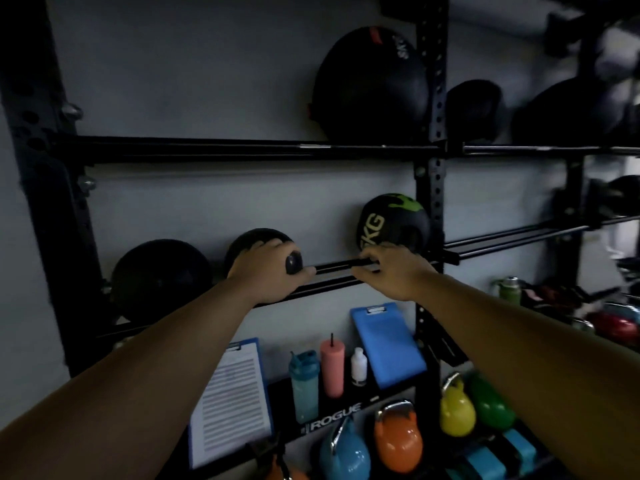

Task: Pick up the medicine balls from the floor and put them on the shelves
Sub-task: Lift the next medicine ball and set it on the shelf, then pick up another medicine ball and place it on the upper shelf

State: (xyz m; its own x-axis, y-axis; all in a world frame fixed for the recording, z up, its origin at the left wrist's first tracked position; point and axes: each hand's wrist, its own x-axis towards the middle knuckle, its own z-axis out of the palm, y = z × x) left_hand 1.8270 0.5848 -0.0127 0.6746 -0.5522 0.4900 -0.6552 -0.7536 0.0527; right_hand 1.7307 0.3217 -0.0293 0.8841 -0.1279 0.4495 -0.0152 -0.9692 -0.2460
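A black medicine ball [242, 242] sits on the middle shelf rails [332, 268], and my left hand [266, 271] is wrapped over its front with the fingers curled on it. A small black knob shows at my fingertips. Just to the right, my right hand [393, 271] is spread with fingers apart at the rail, holding nothing. It is directly below a black ball marked "KG" in green [393, 220]. Another black ball [161, 278] rests at the left of the same shelf. A large black ball [370, 84] stands on the upper shelf [242, 150].
More dark balls [568, 112] fill the rack bay to the right. Below the rails stand two clipboards [232, 400], a teal bottle [304, 386], a pink tumbler [332, 368] and a small white bottle. Coloured kettlebells [398, 438] line the bottom shelf. Black uprights [431, 168] frame the bay.
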